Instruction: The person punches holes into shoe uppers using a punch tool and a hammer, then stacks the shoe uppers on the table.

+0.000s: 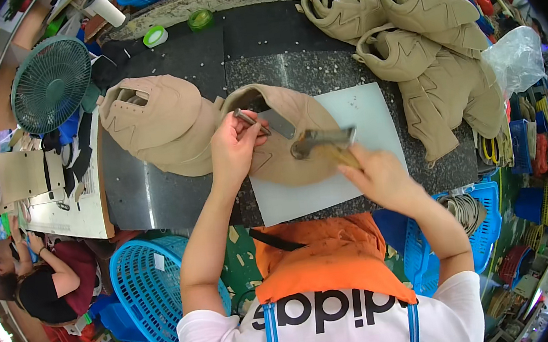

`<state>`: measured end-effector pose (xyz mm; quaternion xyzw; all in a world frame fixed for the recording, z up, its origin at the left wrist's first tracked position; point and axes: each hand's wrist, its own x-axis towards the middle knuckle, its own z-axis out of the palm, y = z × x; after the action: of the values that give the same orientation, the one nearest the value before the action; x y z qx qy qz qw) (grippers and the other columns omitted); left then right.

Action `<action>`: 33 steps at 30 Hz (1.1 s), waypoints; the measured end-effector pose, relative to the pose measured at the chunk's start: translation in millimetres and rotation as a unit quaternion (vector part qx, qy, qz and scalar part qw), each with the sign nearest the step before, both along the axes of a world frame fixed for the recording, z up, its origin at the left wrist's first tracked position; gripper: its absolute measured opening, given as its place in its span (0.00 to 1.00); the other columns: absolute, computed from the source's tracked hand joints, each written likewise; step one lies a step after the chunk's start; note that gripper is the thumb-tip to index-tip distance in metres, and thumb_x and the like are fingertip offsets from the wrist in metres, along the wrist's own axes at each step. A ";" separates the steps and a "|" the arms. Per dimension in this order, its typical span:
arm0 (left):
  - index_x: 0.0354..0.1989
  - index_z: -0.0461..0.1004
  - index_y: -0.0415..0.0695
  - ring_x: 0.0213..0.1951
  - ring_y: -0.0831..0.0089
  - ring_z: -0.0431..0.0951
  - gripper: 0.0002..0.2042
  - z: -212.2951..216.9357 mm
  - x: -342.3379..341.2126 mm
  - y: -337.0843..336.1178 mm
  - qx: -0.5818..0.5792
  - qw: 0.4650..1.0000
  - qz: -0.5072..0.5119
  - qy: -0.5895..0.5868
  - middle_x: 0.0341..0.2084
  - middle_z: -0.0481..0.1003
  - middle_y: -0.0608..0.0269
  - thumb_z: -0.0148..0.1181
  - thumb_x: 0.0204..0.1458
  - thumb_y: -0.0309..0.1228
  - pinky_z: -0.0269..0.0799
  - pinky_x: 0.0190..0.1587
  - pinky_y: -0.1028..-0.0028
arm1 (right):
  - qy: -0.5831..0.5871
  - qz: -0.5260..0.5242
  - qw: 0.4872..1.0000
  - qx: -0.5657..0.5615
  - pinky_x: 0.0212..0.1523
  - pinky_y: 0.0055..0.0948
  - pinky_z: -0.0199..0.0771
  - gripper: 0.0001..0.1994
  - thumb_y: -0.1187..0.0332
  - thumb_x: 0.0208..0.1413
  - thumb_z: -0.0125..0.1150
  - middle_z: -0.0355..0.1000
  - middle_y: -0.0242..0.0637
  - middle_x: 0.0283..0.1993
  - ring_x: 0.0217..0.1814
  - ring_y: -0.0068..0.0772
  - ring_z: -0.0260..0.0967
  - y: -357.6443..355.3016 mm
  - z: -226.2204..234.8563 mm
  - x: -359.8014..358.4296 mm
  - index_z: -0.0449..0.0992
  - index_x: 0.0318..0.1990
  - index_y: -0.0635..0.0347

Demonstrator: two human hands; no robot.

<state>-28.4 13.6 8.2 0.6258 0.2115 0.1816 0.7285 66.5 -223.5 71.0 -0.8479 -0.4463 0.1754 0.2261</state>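
Observation:
A tan shoe upper (287, 164) lies on a white board (375, 125) in front of me, its opening toward the far side. My left hand (236, 149) is closed round a short metal punch (249, 122), held tilted over the upper's left part. My right hand (385, 182) grips a hammer (335, 142) by its wooden handle. The hammer's metal head, slightly blurred, hangs over the upper's right part, apart from the punch. Left of my left hand, a stack of tan uppers (157, 120) overlaps along the dark table.
More tan uppers (436, 81) are heaped at the table's right, beside a clear plastic bag (517, 59). A green fan (51, 85) stands at the left. Small round containers (155, 36) sit at the back. Blue baskets (156, 296) flank me below the table. A co-worker (56, 277) sits at far left.

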 end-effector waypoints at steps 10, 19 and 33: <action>0.39 0.68 0.39 0.35 0.75 0.76 0.05 -5.9 -5.0 -14.9 0.527 0.848 -0.022 0.042 0.33 0.76 0.59 0.49 0.55 0.21 0.74 0.36 0.80 | -0.010 0.028 0.995 0.100 0.25 0.47 0.66 0.13 0.62 0.54 0.54 0.69 0.50 0.21 0.24 0.56 0.67 24.0 11.0 8.6 0.64 0.32 0.64; 0.40 0.66 0.38 0.37 0.74 0.76 0.06 -6.5 -6.2 -5.2 0.001 0.999 -0.017 0.029 0.34 0.75 0.58 0.49 0.55 0.21 0.75 0.37 0.79 | 0.082 -0.050 0.992 0.079 0.26 0.49 0.63 0.12 0.62 0.54 0.54 0.68 0.50 0.21 0.25 0.58 0.66 13.6 71.6 9.6 0.65 0.33 0.63; 0.38 0.65 0.39 0.37 0.73 0.76 0.04 -0.8 -3.9 -9.4 -0.078 0.996 -0.032 0.010 0.35 0.74 0.56 0.48 0.56 0.22 0.76 0.37 0.77 | 0.045 -0.023 0.998 0.022 0.22 0.43 0.63 0.12 0.64 0.53 0.55 0.67 0.49 0.18 0.22 0.57 0.65 -8.2 33.4 14.3 0.64 0.32 0.64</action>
<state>-32.3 4.2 7.3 0.5754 0.2121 0.1351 0.7782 80.8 -231.7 104.4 -0.8439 -0.4197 0.1989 0.2685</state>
